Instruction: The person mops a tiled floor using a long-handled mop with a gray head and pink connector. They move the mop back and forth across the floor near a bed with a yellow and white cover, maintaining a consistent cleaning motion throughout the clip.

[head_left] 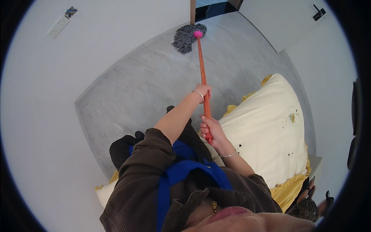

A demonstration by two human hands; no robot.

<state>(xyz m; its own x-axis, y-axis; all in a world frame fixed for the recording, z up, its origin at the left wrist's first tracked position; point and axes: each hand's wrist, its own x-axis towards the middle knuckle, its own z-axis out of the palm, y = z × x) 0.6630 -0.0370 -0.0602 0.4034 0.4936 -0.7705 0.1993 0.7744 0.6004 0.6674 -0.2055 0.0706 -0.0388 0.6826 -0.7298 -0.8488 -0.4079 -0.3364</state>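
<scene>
A mop with an orange handle (201, 62) reaches away from me across the grey marble floor (135, 89). Its grey string head (187, 37) with a pink cap lies near the far wall by a doorway. My left hand (203, 91) grips the handle farther along, a bangle on the wrist. My right hand (210, 128) grips the handle's near end, also with a bangle. I wear a brown corduroy jacket and a blue strap.
A bed with a cream cover and yellow frill (266, 131) stands close on my right. White walls (50, 127) close in on the left and far right. A wall socket (60, 23) sits up on the left wall. Dark bags (309, 201) lie at lower right.
</scene>
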